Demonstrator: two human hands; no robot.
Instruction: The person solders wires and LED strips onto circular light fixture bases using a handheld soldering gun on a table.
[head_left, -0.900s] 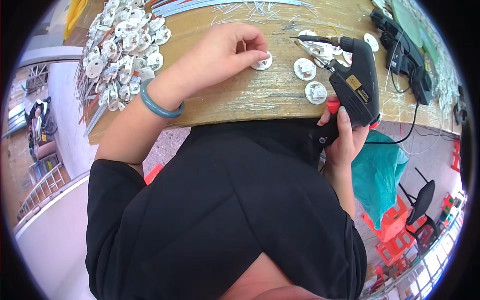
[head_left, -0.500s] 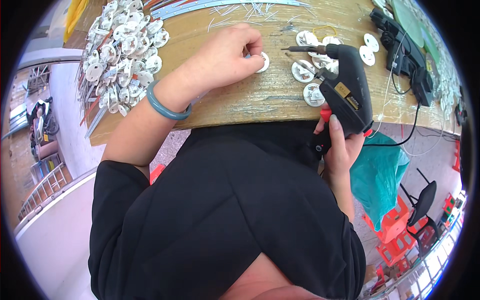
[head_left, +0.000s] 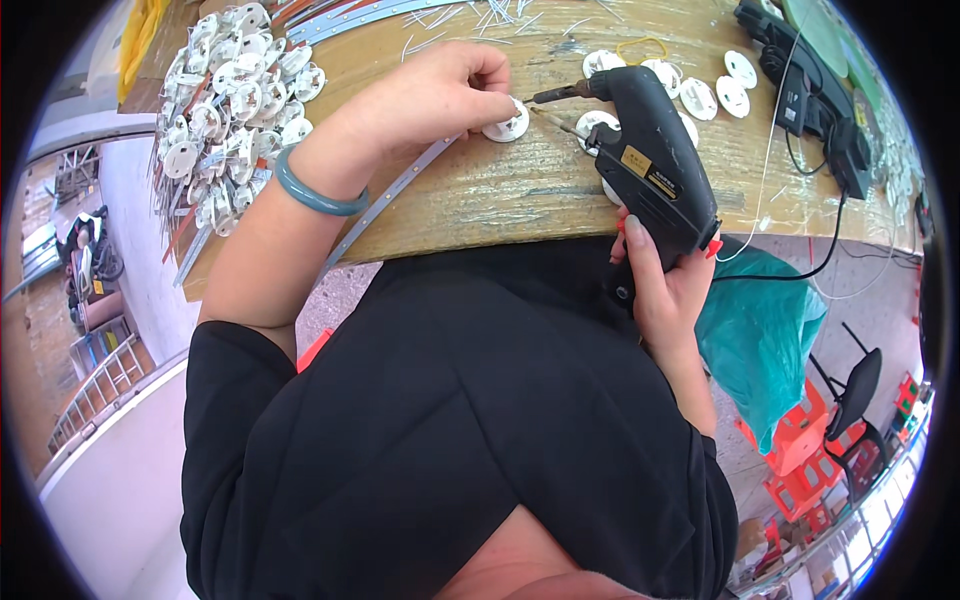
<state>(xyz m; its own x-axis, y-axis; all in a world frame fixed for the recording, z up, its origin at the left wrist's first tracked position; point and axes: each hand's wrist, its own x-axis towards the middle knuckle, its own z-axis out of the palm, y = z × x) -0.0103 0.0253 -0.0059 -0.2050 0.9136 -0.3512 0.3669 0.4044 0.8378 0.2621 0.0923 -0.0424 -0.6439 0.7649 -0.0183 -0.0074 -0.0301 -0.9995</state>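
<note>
My left hand (head_left: 430,100) is closed in a pinch on a narrow pale LED strip (head_left: 385,205), which trails from under it past the table's front edge. Its fingertips touch a round white disc (head_left: 508,127) with small metal parts, lying flat on the table; they partly cover where strip and disc meet. My right hand (head_left: 665,285) is wrapped round the grip of a black soldering gun (head_left: 655,165) with a red trigger. The gun's dark tip is at the disc's right edge, close to my left fingertips. A thin feed tube (head_left: 560,122) runs beside the tip.
A heap of white discs with strips (head_left: 240,100) stands at left. More strips (head_left: 350,20) and wire bits lie at the back. Several loose discs (head_left: 733,97) and a black corded tool (head_left: 800,90) are at right. A green bag (head_left: 760,340) hangs below the table's edge.
The soldering gun has moved left, bringing its tip to the disc. My left hand has shifted slightly left; more of the disc and the LED strip shows.
</note>
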